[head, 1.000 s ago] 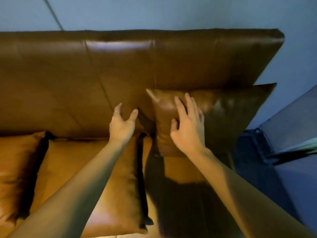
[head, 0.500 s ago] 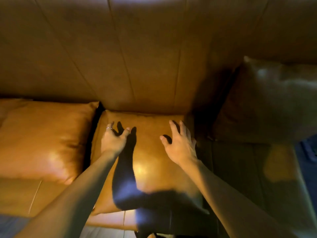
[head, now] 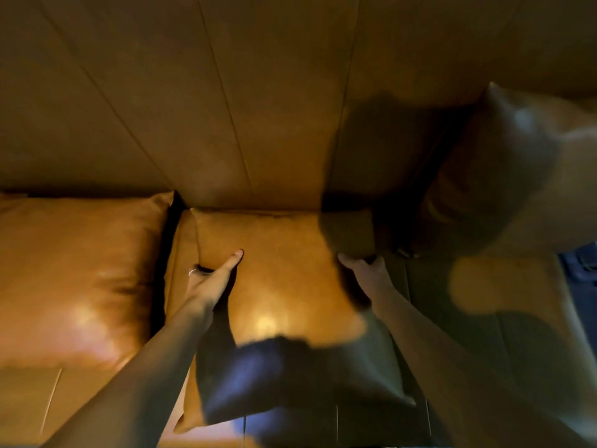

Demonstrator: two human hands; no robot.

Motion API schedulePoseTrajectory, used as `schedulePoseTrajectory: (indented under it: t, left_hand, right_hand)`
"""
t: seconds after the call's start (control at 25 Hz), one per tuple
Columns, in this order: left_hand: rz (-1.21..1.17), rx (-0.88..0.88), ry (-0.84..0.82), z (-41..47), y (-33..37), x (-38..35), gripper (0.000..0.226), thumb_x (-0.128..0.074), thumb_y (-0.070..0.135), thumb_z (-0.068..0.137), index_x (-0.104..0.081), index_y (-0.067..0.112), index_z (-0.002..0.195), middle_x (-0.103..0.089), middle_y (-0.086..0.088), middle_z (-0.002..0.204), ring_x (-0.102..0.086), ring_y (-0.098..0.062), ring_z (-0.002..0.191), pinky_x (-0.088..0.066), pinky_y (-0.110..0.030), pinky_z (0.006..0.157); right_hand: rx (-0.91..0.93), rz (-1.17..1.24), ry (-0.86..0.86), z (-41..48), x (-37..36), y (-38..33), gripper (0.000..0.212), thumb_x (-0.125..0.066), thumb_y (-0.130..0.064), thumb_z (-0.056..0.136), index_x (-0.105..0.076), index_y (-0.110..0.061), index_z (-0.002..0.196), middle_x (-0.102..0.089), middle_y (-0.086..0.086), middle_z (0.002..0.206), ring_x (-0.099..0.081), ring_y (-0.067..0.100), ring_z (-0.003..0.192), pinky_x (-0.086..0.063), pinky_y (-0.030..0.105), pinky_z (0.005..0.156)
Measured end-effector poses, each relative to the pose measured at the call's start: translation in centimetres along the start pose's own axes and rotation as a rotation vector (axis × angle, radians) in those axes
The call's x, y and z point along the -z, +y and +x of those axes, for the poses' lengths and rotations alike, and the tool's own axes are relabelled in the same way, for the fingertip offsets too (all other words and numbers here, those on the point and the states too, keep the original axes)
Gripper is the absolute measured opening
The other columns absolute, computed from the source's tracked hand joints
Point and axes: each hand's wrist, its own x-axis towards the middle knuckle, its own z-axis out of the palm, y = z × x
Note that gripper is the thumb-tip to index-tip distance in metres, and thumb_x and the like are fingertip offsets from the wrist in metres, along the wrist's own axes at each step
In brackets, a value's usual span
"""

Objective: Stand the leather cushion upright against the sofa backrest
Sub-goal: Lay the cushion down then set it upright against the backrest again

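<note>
Leather cushion (head: 284, 286) lying flat, left hand (head: 210, 279) and right hand (head: 365, 273) grasping its side edges; best pivoted evenly up onto the backrest (head: 258, 108).

Tan sofa seat (head: 504, 318) w/ three leather cushions: left one (head: 74, 273) flat, middle one (head: 290, 286), right one (head: 517, 176) upright.

Dim warm light, heavy shadows, motion blur.

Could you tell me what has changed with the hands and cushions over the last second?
Both hands left the upright cushion and came down: the left hand and right hand now grip the middle cushion lying flat. The upright cushion stayed against the backrest.
</note>
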Motion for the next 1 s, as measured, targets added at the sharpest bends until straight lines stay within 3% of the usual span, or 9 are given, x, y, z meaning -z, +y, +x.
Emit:
schedulePoseTrajectory:
  t: [0.12, 0.24, 0.28, 0.4, 0.48, 0.64, 0.8, 0.88, 1.0]
  left_hand:
    - [-0.034, 0.039, 0.019, -0.5, 1.2, 0.2, 0.109, -0.081, 0.071, 0.059, -0.043, 0.01, 0.142, -0.055, -0.008, 0.138, -0.052, -0.031, 0.127, -0.038, -0.042, 0.107]
    - [-0.121, -0.044, 0.032, -1.3, 3.8, 0.4, 0.124, -0.079, 0.084, 0.036, -0.054, 0.014, 0.134, -0.065, -0.003, 0.13, -0.06, -0.026, 0.119, -0.043, -0.042, 0.107]
    - [-0.161, -0.074, 0.03, -1.9, 5.1, 0.5, 0.124, -0.08, 0.083, 0.037, -0.052, 0.015, 0.136, -0.065, -0.002, 0.132, -0.06, -0.025, 0.12, -0.043, -0.043, 0.108]
    - [-0.289, -0.17, 0.009, -2.7, 9.1, 0.6, 0.098, -0.079, 0.063, 0.07, -0.038, 0.014, 0.144, -0.056, -0.004, 0.141, -0.052, -0.026, 0.131, -0.04, -0.04, 0.107]
    - [-0.333, -0.207, 0.021, -3.0, 11.0, 0.7, 0.112, -0.075, 0.075, 0.063, -0.033, 0.016, 0.148, -0.053, -0.003, 0.144, -0.049, -0.028, 0.134, -0.038, -0.04, 0.11]
    - [-0.374, -0.258, -0.007, -3.2, 13.6, 1.3, 0.133, -0.07, 0.083, 0.056, -0.018, 0.014, 0.157, -0.042, -0.003, 0.153, -0.044, -0.027, 0.137, -0.035, -0.045, 0.114]
    - [-0.398, -0.21, -0.168, -2.5, 14.9, 2.2, 0.133, -0.072, 0.09, 0.04, -0.035, 0.028, 0.151, -0.052, 0.001, 0.144, -0.052, -0.028, 0.127, -0.043, -0.059, 0.101]
    - [-0.424, -0.223, -0.207, -2.2, 15.2, 2.4, 0.123, -0.076, 0.085, 0.047, -0.035, 0.03, 0.149, -0.054, 0.002, 0.139, -0.052, -0.028, 0.124, -0.044, -0.06, 0.097]
    - [-0.486, -0.264, -0.172, -1.8, 15.5, 2.2, 0.111, -0.076, 0.067, 0.07, -0.019, 0.024, 0.155, -0.05, 0.001, 0.138, -0.05, -0.026, 0.123, -0.043, -0.059, 0.099]
  right_hand:
    - [-0.018, 0.039, -0.022, -0.7, 1.1, -1.2, 0.102, -0.084, -0.035, 0.068, -0.031, -0.015, 0.152, -0.047, 0.013, 0.144, -0.048, 0.037, 0.128, -0.039, 0.054, 0.11]
    - [-0.003, 0.141, -0.066, -1.6, 2.6, -2.6, 0.096, -0.083, -0.013, 0.07, -0.033, -0.014, 0.151, -0.05, 0.012, 0.142, -0.049, 0.035, 0.127, -0.038, 0.054, 0.11]
    - [0.024, 0.17, -0.084, -2.0, 3.0, -3.3, 0.098, -0.083, -0.01, 0.068, -0.032, -0.016, 0.152, -0.05, 0.011, 0.142, -0.048, 0.035, 0.128, -0.037, 0.055, 0.11]
    - [0.157, 0.229, -0.088, -3.2, 3.5, -6.3, 0.098, -0.08, -0.005, 0.069, -0.028, -0.02, 0.152, -0.051, 0.009, 0.137, -0.05, 0.032, 0.123, -0.041, 0.05, 0.101]
    - [0.265, 0.215, -0.062, -3.9, 3.7, -8.2, 0.097, -0.08, -0.002, 0.069, -0.028, -0.02, 0.149, -0.05, 0.006, 0.134, -0.049, 0.03, 0.123, -0.041, 0.048, 0.101]
    - [0.379, 0.218, -0.05, -4.3, 4.2, -10.9, 0.106, -0.082, -0.005, 0.067, -0.021, -0.026, 0.151, -0.044, 0.006, 0.141, -0.044, 0.032, 0.13, -0.035, 0.058, 0.111]
    - [0.367, 0.334, -0.133, -3.9, 3.8, -12.0, 0.107, -0.086, -0.021, 0.069, -0.021, -0.03, 0.154, -0.047, 0.004, 0.142, -0.047, 0.03, 0.126, -0.04, 0.054, 0.108]
    - [0.379, 0.417, -0.148, -3.8, 3.5, -12.5, 0.103, -0.086, -0.025, 0.072, -0.023, -0.029, 0.153, -0.049, 0.002, 0.138, -0.05, 0.028, 0.124, -0.043, 0.053, 0.104]
    - [0.407, 0.47, -0.129, -3.7, 3.2, -12.9, 0.1, -0.086, -0.028, 0.073, -0.024, -0.03, 0.152, -0.049, 0.0, 0.137, -0.051, 0.026, 0.121, -0.045, 0.053, 0.105]
